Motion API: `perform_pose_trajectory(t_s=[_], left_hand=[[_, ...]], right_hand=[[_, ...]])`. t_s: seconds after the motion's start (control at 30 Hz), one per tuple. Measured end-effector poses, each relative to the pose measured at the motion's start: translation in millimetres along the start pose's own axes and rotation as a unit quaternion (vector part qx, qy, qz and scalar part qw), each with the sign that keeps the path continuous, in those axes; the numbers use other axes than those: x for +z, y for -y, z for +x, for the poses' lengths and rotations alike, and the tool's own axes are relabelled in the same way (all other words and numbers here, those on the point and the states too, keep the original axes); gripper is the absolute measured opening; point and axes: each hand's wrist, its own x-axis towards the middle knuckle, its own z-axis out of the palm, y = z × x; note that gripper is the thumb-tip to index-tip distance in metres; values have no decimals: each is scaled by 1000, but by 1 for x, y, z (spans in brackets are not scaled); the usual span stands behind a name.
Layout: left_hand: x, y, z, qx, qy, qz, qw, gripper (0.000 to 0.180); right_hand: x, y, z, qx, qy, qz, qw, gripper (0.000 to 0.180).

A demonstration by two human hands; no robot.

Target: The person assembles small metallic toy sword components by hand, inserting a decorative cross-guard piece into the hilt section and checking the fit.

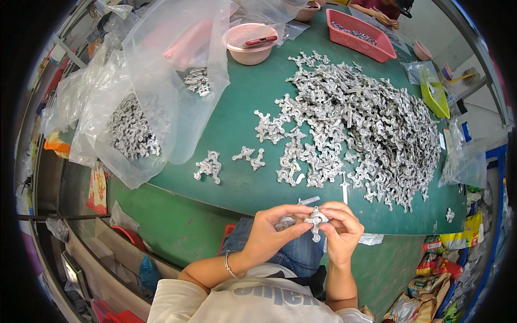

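Just off the table's near edge, my left hand (272, 229) and my right hand (343, 229) pinch one small silver-grey metal casting (316, 218) with rounded lobes. Another metal piece (285, 222) is tucked in the fingers of my left hand, partly hidden. Behind my left fingertips a short grey bar (309, 200) shows; I cannot tell whether it is held or lies on the table edge. A sword-shaped metal piece (344, 189) lies on the table beyond my right hand. Past it spreads a big heap of similar castings (377, 129).
Small groups of castings (209, 167) lie left on the green table (237, 185). Clear plastic bags (186, 126) with castings stand at the left. A pink bowl (253, 51) bears a red phone (261, 41). Behind the heap are a pink basin (358, 46) and another person's hand (388, 21).
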Motion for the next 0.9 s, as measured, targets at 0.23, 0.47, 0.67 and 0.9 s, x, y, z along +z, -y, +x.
perform_pose_trajectory(t_s=[0.23,0.47,0.67,0.9], left_hand=[[6,-3,-3,57,18,7,998,30],[4,-6,-6,32,21,38,999,26],[-39,-6,9,87,-166,125,974,16],[-121,-20,23,226,-362,477,768,18]], right_hand=[[-1,5,-7,-31,-12,-30,999,22],[3,8,-10,-11,-25,-24,999,20],[5,-16,10,1,-46,-164,985,19],[28,-36,42,-129,26,-496,858,25]])
